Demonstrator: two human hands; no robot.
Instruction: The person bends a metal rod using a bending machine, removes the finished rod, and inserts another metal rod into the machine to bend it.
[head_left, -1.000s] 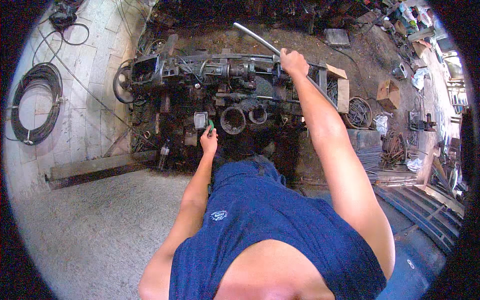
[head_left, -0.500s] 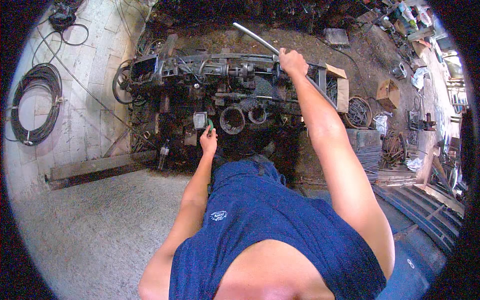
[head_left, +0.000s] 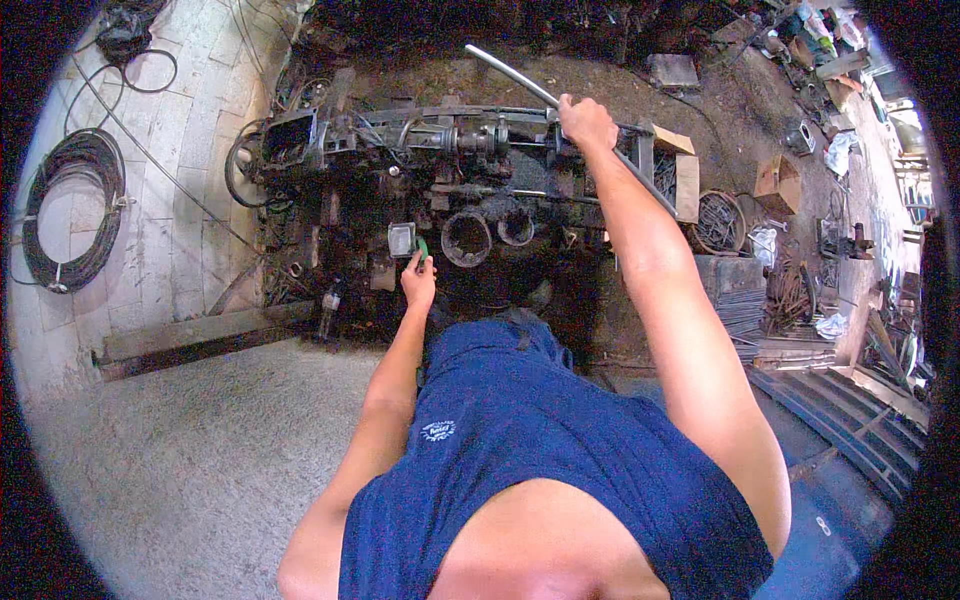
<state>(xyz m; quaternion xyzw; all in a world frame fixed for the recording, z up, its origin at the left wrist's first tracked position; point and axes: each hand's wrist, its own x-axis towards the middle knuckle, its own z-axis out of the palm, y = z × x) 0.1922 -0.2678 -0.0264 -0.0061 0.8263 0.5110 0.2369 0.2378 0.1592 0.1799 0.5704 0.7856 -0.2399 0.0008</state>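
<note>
A dark, greasy metal machine (head_left: 440,140) stretches across in front of me. My right hand (head_left: 588,123) is closed round a long grey metal bar (head_left: 510,75), which slants over the machine from far left to near right. Nearer to me, my left hand (head_left: 418,282) is closed, its fingertips at a small green piece (head_left: 422,247) whose kind I cannot make out. That piece touches or nearly touches the right side of a square, pale, box-like part (head_left: 401,240). Two round, open-topped cans (head_left: 466,240) stand just right of it, their insides dark.
A coil of black cable (head_left: 72,210) hangs against the pale block wall at left. A clear bottle (head_left: 328,308) stands near the machine's left foot. To the right are cardboard boxes (head_left: 776,187), a round basket of metal pieces (head_left: 718,222) and bundled rods (head_left: 735,315).
</note>
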